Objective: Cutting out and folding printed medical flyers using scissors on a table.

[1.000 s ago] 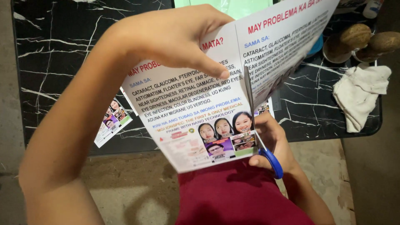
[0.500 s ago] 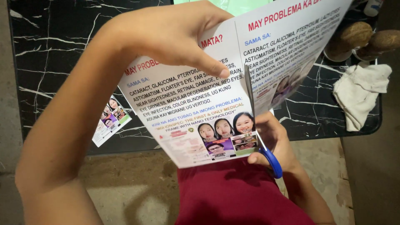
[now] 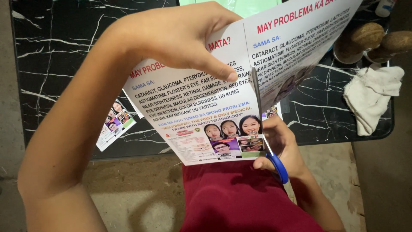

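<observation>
Head view, looking down at two bare hands cutting a printed sheet [image 3: 201,116] held above the edge of a black marble table [image 3: 64,47]. Left hand [image 3: 171,36] grips the sheet from the top, fingers curled over its far edge and thumb pressed flat on the printed face, pinching the paper. Right hand [image 3: 281,144] is below and to the right, its fingers closed through the blue handles of scissors [image 3: 270,137]; only one handle loop shows, and how the hidden fingers sit cannot be told. The blades point up and away, and sit in a cut running up the sheet between its left and right panels, near the left thumb tip. The sheet is white with red and blue headings, black text and small photos of faces at its lower edge.

On the table to the left lies a small cut piece [image 3: 113,124] with photos. At far right a white cloth [image 3: 371,96] lies crumpled, with brown rounded things [image 3: 371,36] just behind it. Red clothing [image 3: 240,197] fills the bottom centre, over a concrete floor [image 3: 128,189].
</observation>
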